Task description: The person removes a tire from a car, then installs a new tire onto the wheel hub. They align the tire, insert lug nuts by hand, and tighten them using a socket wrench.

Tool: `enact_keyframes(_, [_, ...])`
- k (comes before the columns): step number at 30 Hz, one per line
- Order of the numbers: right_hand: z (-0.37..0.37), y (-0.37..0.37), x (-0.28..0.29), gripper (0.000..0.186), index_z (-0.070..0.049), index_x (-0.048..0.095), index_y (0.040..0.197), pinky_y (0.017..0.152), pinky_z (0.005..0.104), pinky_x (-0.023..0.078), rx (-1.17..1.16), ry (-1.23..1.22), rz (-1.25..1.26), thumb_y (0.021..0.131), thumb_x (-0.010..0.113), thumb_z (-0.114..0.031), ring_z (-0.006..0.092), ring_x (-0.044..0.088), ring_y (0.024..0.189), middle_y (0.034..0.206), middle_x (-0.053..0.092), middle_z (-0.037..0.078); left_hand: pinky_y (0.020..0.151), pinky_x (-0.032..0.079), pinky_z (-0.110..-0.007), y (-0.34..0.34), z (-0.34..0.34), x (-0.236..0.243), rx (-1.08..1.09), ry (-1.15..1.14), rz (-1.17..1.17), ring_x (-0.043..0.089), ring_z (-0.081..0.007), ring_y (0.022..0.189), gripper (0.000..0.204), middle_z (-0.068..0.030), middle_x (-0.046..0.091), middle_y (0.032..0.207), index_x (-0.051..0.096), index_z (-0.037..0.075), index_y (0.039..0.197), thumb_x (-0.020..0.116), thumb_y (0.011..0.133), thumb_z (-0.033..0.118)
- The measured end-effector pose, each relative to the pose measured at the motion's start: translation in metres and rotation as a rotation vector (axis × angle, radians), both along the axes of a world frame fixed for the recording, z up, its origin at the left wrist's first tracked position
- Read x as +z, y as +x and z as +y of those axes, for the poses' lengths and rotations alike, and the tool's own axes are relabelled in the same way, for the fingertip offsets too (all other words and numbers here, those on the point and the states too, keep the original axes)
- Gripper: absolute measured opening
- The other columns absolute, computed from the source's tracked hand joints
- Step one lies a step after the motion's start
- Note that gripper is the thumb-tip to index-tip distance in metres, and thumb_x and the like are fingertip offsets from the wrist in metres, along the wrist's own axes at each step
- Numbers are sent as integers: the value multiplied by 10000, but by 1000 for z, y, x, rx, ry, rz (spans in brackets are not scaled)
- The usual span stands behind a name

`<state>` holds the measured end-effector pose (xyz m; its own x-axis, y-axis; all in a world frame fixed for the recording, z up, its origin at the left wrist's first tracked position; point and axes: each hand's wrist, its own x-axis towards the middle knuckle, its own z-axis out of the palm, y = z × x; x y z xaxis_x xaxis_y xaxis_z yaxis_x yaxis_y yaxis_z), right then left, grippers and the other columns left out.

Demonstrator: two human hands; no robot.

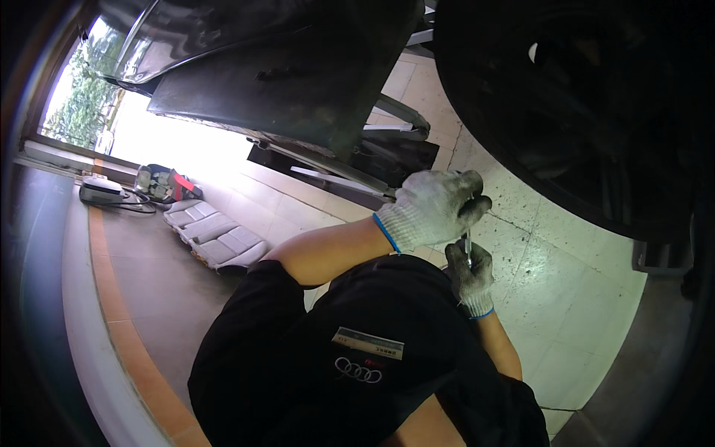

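Note:
My left hand, in a white knit glove with blue cuff trim and blackened fingertips, is closed, its fingers curled together. Just below it is my right hand in a matching soiled glove, closed around a slim silver metal rod. The rod rises from the right fingers toward the underside of the left hand. Its upper end is hidden there, so I cannot tell which tool it is or what the left fingers grip. Both hands are in front of my body, over the tiled floor.
A large dark wheel looms at the upper right. Dark vehicle bodywork hangs over the upper left, with lift arms beneath it. On the floor at left lie a grey seat cushion, a bag and a cabled box.

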<state>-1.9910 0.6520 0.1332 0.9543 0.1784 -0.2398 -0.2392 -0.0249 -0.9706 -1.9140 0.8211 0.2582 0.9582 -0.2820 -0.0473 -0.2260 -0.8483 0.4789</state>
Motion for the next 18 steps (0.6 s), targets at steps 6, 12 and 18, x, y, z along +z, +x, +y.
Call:
enact_keyframes(6, [16,23,22,148,62,665,1020,624,274,499,-44,110,-205,999,668,-85,134,600,696,790,647,49,970,569,-417,32,141,47,480,202,-214,720,-351,1045,521,-212,739,1125,666,25,1254,637,999,479])
enact_keyframes(12, [54,-8,28,289,75,662,1077,591,270,523,-252,-119,-80,1042,638,-210,118,626,665,786,668,64,1108,496,-442,86,278,58,725,348,-130,621,-351,1289,606,-214,655,1373,622,16,1375,568,997,487])
enact_keyframes(18, [82,-45,42,382,36,641,924,679,324,549,-305,-130,-13,1057,618,-322,154,649,707,758,660,69,1037,531,-469,111,295,51,637,287,-89,637,-402,1235,507,-222,677,1314,653,91,1345,566,1001,453])
